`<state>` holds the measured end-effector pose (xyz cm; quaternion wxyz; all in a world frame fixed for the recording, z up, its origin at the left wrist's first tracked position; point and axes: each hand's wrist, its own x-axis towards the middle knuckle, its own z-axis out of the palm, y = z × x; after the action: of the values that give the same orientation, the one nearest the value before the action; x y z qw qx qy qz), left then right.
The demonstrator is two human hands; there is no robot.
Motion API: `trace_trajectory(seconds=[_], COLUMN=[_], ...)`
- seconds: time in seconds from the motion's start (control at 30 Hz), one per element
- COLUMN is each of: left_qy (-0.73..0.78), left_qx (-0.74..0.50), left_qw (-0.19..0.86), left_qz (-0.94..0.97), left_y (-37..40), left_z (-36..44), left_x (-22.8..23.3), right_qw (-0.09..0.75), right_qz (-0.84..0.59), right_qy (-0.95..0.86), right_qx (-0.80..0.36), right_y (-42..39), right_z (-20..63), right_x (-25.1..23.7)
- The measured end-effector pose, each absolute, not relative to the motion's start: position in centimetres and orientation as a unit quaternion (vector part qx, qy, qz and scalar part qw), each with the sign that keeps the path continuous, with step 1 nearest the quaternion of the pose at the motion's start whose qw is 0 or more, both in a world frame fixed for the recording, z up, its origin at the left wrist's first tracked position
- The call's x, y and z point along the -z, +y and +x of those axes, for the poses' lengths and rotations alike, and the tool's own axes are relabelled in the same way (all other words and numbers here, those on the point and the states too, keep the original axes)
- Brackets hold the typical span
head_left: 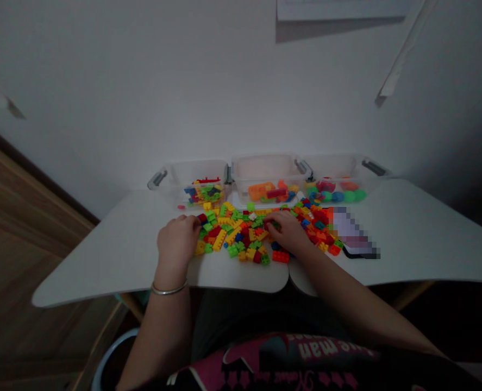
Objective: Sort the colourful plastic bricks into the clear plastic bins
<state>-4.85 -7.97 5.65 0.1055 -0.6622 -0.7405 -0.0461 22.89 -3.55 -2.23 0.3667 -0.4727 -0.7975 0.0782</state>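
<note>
A heap of toy building bricks (224, 221) in yellow, green, red, blue and orange is spread over the white table. At the heap's left edge, my left hand (176, 239) has its fingers closed, with a dark red brick (202, 218) at the fingertips. My right hand (288, 230) reaches into the middle of the heap. Its thumb and fingers pinch a red brick (267, 224), partly hidden by the fingers. Loose bricks lie close around both hands.
Three clear plastic boxes stand along the wall: a left box (175, 176) and a middle box (265, 168) with bricks, and a right box (334, 165) with round pieces. A blurred phone (352, 231) lies right of the heap. The white table (114, 255) has a front seam.
</note>
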Motion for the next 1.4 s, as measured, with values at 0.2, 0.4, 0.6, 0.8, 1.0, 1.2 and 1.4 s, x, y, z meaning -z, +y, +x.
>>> trace_trajectory(seconds=[0.2,0.4,0.6,0.8,1.0,1.2,1.4], left_qy=[-0.749,-0.742,-0.74,-0.736,-0.736,-0.734,-0.725], left_qx=[-0.004,-0.028,-0.034,-0.024,-0.02,-0.008,0.02], left_qw=[0.092,0.076,0.068,0.048,0.05,0.045,0.053], left_qz=[-0.656,-0.665,-0.669,-0.674,-0.675,-0.678,-0.687], left_y=[-8.0,-7.1,-6.2,-5.8,-6.0,-5.9,-5.5], left_z=[-4.7,-4.7,-4.7,-5.1,-4.8,-4.7,-5.1], left_x=[-4.6,-3.9,-3.8,-3.5,-3.5,-3.2,-3.0], right_qw=[0.373,0.371,0.375,0.378,0.375,0.373,0.373], right_qz=[-0.466,-0.465,-0.463,-0.462,-0.46,-0.46,-0.459], right_qy=[-0.798,-0.8,-0.799,-0.799,-0.802,-0.802,-0.803], right_qx=[-0.08,-0.082,-0.077,-0.069,-0.071,-0.078,-0.072], right_y=[-3.6,-3.6,-3.5,-3.5,-3.5,-3.5,-3.5], right_z=[23.0,23.1,23.2,23.2,23.2,23.2,23.2], right_x=[2.1,2.1,2.3,2.3,2.2,2.2,2.0])
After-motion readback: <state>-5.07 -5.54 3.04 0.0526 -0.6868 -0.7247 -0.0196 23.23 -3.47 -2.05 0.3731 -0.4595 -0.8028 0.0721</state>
